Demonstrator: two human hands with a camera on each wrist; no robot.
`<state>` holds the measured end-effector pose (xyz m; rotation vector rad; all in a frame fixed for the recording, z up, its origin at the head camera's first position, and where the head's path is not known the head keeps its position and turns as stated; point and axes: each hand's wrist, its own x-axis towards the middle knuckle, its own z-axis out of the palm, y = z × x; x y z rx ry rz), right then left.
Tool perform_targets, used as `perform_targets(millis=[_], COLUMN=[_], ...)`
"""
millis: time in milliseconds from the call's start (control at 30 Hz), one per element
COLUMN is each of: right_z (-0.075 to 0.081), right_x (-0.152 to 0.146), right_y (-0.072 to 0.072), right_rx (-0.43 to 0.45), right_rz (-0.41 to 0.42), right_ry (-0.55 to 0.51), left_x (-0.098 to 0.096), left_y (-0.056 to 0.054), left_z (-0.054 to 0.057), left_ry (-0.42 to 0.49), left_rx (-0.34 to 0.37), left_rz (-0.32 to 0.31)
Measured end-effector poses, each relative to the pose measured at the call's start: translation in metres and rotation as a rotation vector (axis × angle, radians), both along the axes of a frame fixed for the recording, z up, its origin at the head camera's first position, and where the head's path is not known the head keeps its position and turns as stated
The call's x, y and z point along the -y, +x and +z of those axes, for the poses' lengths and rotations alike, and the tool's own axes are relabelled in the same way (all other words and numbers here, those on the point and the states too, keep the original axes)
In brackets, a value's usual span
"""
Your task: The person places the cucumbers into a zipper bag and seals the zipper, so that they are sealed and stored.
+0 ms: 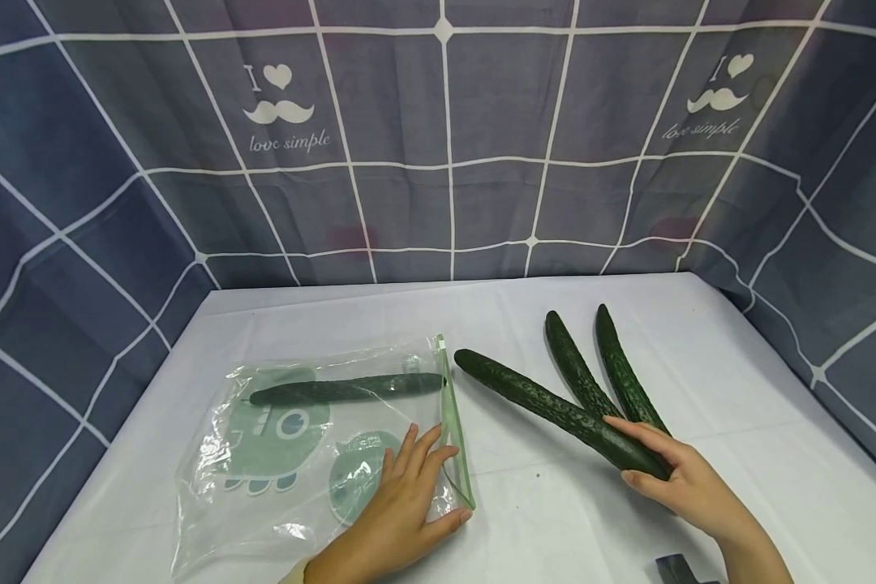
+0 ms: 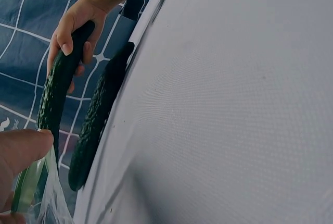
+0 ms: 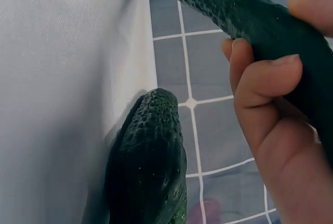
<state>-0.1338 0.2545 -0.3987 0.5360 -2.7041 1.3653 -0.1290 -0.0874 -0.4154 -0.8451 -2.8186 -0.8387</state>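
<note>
A clear zip bag point(image 1: 299, 503) with green cartoon prints lies on the left, its green-edged mouth facing right. One cucumber point(image 1: 346, 390) is inside it. My left hand point(image 1: 401, 507) holds the bag's mouth edge between thumb and fingers; the left wrist view shows the thumb point(image 2: 23, 153) by the green strip point(image 2: 28, 185). My right hand point(image 1: 689, 478) grips the near end of a long cucumber point(image 1: 555, 410), raised above the table, its far tip close to the bag's mouth. Two more cucumbers point(image 1: 577, 361) point(image 1: 624, 373) lie behind the held one.
A white cloth point(image 1: 540, 519) covers the table. Dark checked curtain point(image 1: 496, 203) encloses the back and both sides. A small dark object point(image 1: 677, 568) shows at the front edge, near the right forearm.
</note>
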Motion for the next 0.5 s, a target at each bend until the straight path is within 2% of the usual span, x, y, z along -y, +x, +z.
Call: perform_targets(millis=[367, 500], right_z=[-0.0016, -0.0038], right_x=[-0.0036, -0.0044], right_y=[0.0004, 0.0003], right_rx=[-0.016, -0.021], right_rz=[0.180, 0.218], right_ry=[-0.090, -0.104], left_x=[-0.0003, -0.0003], left_y=[0.0009, 0.0010], left_z=[0.0005, 0.0006], left_ry=[-0.010, -0.016], left_rx=[-0.002, -0.005], left_rz=[0.007, 0.012])
